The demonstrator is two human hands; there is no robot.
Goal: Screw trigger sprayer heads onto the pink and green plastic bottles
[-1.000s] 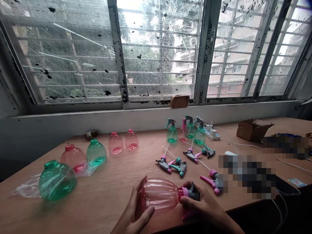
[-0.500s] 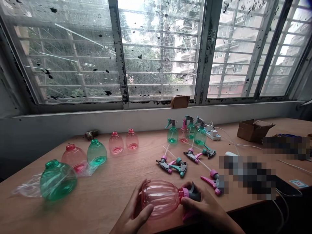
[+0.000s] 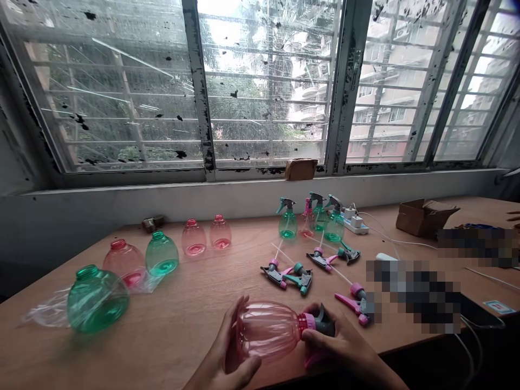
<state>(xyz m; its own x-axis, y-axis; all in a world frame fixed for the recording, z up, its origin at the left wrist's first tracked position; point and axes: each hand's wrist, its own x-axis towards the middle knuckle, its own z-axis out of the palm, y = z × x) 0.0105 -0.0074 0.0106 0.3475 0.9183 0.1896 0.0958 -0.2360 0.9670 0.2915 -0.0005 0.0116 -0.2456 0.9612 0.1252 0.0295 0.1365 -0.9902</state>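
Observation:
A clear pink bottle [image 3: 268, 329] lies sideways between my hands above the front of the table, its neck to the right. My left hand [image 3: 227, 352] cups its base, fingers behind and thumb in front. My right hand [image 3: 337, 338] grips the pink-and-grey spray head [image 3: 320, 323] at the neck; part of the head and its pink trigger are hidden by the fingers. Beyond them lie several loose spray heads with tubes, among them a pink-and-grey one [image 3: 357, 306] and a green-and-grey one [image 3: 300, 279].
Open bottles stand on the left, such as a green one [image 3: 97, 300] beside plastic wrap [image 3: 49, 311] and a pink one [image 3: 194, 238]. Bottles with spray heads [image 3: 287, 223] stand at the back near a power strip [image 3: 355, 226]. A cardboard box [image 3: 422, 216] sits at the right. Another person's hand [image 3: 515, 216] shows at the right edge.
My left thumb has shifted down a little on the bottle. The bottle and my right hand stay nearly in place. Another person's fingers have appeared at the far right edge.

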